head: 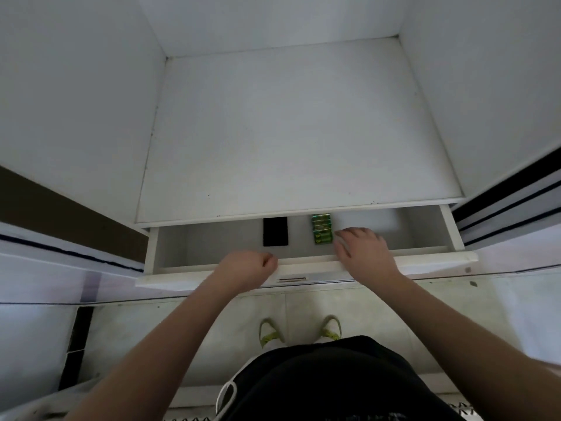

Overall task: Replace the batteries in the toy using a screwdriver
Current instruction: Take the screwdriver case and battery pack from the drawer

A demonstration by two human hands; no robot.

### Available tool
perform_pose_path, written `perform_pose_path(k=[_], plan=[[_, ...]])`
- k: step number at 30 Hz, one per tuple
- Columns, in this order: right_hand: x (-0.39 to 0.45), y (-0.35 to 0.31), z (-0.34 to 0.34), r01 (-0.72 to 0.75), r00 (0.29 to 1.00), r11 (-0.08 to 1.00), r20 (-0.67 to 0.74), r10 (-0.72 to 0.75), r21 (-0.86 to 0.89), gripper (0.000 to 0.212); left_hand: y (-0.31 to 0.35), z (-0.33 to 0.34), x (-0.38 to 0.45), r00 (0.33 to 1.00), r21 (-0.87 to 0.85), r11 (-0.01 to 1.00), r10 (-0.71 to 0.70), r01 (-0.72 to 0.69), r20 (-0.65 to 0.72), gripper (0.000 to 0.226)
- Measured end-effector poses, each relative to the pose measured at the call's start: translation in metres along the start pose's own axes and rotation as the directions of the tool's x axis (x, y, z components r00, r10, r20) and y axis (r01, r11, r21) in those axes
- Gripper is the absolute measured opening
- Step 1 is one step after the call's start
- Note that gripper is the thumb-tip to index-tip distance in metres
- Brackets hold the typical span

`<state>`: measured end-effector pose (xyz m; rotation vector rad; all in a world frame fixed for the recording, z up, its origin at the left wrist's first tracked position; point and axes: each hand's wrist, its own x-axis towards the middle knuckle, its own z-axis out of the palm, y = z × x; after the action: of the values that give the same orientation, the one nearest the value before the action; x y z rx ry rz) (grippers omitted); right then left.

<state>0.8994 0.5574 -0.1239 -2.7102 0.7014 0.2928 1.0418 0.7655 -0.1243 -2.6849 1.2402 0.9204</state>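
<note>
No legible text, brand, number or sign. The green shrink-wrapped pack of batteries point(322, 228) in the open white drawer point(212, 270) bears yellowish printing, too small and blurred to read. The flat black rectangular object point(275, 231) beside it shows a plain surface without any marking.

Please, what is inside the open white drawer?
Inside the drawer lie a flat black object and a green battery pack. The right hand reaches in beside the pack. The drawer's back part is hidden under the shelf.
</note>
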Motion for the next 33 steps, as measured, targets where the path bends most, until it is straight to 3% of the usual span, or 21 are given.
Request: perform_pose_path(k=[2,6,8,11,14,15,18,21,26,33], plan=[[-0.006,0.0,0.007,0.008,0.999,0.996,0.034,-0.005,-0.093,0.058,0.001,-0.006,0.005,0.993,-0.063,0.997,-0.034,0.042,0.114,0.043],[-0.015,0.003,0.017,-0.025,0.987,0.998,0.158,0.035,-0.065,0.043,0.003,-0.006,0.022,0.982,-0.132,0.986,-0.077,0.1,0.173,0.04],[-0.018,0.003,0.019,-0.033,0.975,0.998,0.216,0.043,-0.052,0.043,0.001,0.001,0.035,0.973,-0.337,0.926,-0.105,0.172,0.207,0.037],[-0.019,0.001,0.015,-0.039,0.929,0.999,0.368,0.047,-0.029,0.044,-0.001,0.016,0.051,0.951,-0.717,0.625,-0.188,0.308,0.245,0.03],[-0.009,0.0,0.013,-0.042,0.914,0.999,0.405,0.032,0.016,0.048,0.001,0.032,0.062,0.906,-0.905,0.283,-0.371,0.318,0.202,0.017],[-0.002,-0.001,0.015,-0.09,0.921,0.991,0.386,0.047,0.094,0.049,0.0,0.037,0.065,0.874,-0.931,0.218,-0.455,0.293,0.169,0.015],[0.025,-0.006,0.029,-0.283,0.938,0.892,0.294,0.182,0.352,0.052,-0.006,0.053,0.077,0.784,-0.921,0.244,-0.613,0.304,0.097,0.033],[0.051,-0.011,0.051,-0.435,0.896,0.784,0.296,0.331,0.443,0.059,-0.008,0.067,0.09,0.753,-0.854,0.303,-0.641,0.424,0.146,0.062],[0.07,-0.015,0.079,-0.582,0.811,0.738,0.306,0.499,0.341,0.068,0.0,0.07,0.101,0.785,-0.785,0.384,-0.586,0.487,0.2,0.093],[0.075,-0.021,0.093,-0.663,0.747,0.713,0.268,0.608,0.23,0.074,0.011,0.068,0.108,0.737,-0.636,0.471,-0.63,0.611,0.242,0.095]])
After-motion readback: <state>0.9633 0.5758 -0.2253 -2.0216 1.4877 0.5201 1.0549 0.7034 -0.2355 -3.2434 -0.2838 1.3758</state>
